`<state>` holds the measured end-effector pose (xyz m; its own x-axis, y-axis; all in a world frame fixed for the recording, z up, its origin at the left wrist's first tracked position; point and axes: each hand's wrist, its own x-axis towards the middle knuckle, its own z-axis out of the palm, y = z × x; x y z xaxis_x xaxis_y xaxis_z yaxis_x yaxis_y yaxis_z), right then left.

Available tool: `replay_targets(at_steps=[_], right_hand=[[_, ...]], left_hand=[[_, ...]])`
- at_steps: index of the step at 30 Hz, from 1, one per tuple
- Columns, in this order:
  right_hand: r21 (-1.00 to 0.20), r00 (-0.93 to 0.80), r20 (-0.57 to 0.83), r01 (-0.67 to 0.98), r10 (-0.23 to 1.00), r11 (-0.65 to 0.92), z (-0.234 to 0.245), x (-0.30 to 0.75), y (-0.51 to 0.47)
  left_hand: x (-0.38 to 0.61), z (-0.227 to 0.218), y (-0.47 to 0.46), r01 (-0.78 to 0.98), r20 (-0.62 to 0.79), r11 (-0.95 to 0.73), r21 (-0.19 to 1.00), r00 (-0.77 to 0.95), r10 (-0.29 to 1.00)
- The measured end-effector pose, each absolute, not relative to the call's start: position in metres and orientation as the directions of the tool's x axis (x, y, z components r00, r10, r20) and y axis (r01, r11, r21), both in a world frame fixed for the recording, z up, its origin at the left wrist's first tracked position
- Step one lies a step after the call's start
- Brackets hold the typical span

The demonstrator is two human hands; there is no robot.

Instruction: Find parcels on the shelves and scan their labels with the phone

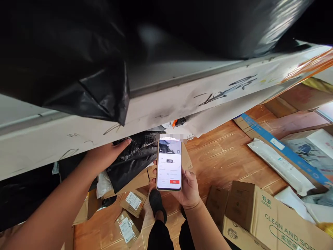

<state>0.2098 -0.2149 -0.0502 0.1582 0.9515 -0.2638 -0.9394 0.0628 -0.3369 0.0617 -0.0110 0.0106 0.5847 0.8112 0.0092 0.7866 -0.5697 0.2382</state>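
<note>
Parcel of crinkled black plastic [135, 158] lies beneath the white shelf [182, 100], left hand [105, 156] flat on it, fingers loose; probably soft, light, slippery, best gathered at a fold; right hand [188, 189] clasps a lit smartphone [169, 163]

The phone [169, 165] screen's text is too small to read, and a patch just above it is blurred. The black plastic bag [78, 52] (out of focus) runs off the top edge. The bottom edge cuts the cardboard box [249, 215] lettering.
</note>
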Motion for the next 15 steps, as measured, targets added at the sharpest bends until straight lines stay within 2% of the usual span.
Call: replay_targets(at_steps=[4, 6, 7, 8, 12, 15], right_hand=[[-0.380, 0.168, -0.266, -0.923, 0.949, 0.057, -0.050, 0.216, -0.219], [-0.410, 0.188, -0.275, -0.910, 0.943, 0.062, -0.049, 0.217, -0.223], [-0.425, 0.197, -0.278, -0.903, 0.940, 0.064, -0.048, 0.218, -0.225], [-0.440, 0.205, -0.276, -0.895, 0.939, 0.066, -0.047, 0.219, -0.228], [-0.518, 0.200, -0.282, -0.855, 0.938, 0.027, -0.049, 0.225, -0.234], [-0.610, 0.168, -0.348, -0.788, 0.922, -0.087, -0.054, 0.236, -0.236]], left_hand=[[0.074, 0.030, -0.044, 0.839, 0.043, -0.543, -0.025, 0.543, 0.838], [0.102, 0.033, -0.048, 0.796, -0.096, -0.600, -0.083, 0.592, 0.800], [0.118, 0.032, -0.045, 0.777, -0.190, -0.628, -0.048, 0.610, 0.769], [0.135, 0.029, -0.040, 0.780, -0.204, -0.626, -0.007, 0.612, 0.764], [0.180, -0.001, -0.009, 0.853, -0.132, -0.518, 0.064, 0.522, 0.843], [0.186, -0.027, 0.000, 0.835, -0.022, -0.538, 0.120, 0.544, 0.839]])
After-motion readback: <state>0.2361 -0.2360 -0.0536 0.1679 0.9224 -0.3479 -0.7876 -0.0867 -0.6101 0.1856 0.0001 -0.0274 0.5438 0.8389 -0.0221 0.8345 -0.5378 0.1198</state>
